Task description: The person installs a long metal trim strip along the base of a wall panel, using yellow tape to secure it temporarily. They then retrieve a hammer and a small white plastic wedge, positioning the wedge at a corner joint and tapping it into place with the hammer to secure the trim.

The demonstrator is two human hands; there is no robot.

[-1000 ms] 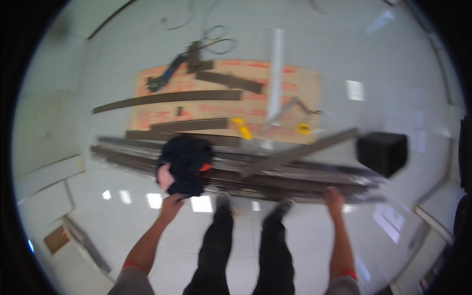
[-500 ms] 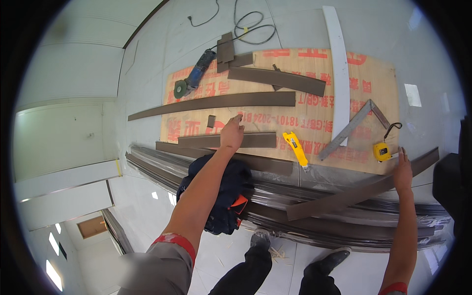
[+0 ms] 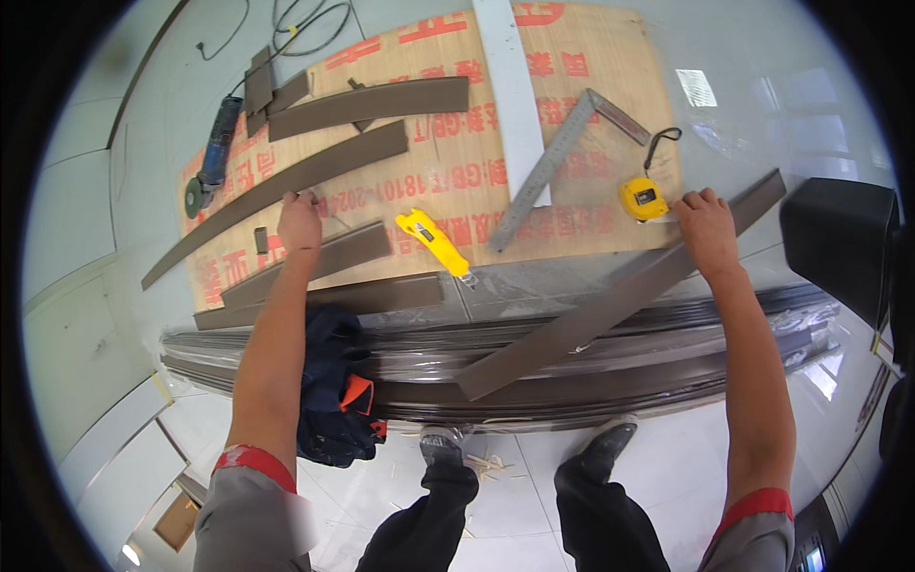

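Note:
My right hand (image 3: 705, 229) has its fingers curled over a long brown strip (image 3: 581, 329), which slants across the wrapped bundles. Beside those fingertips sits a yellow tape measure (image 3: 643, 199) with a black wrist loop. My left hand (image 3: 301, 221) is closed low over the printed wooden board (image 3: 448, 181); a thin line shows by its fingers, too faint to name. Around it lie a long brown strip (image 3: 295, 195), a shorter strip (image 3: 353, 250) under the wrist, and a small brown offcut (image 3: 261, 240). A yellow utility knife (image 3: 434, 243) rests between my hands.
A blue angle grinder (image 3: 221, 143) with a cord lies at the far left. A white plank (image 3: 513, 95) and a metal square (image 3: 548, 172) lie on the board. Dark clothing (image 3: 334, 391) covers part of the plastic-wrapped strip bundles (image 3: 534, 405). A black box-like object (image 3: 839, 243) stands at right.
The view has swung right, so everything sits further left and higher. My left hand has drawn in its fingers near the long strip; my right fingers have curled more over theirs.

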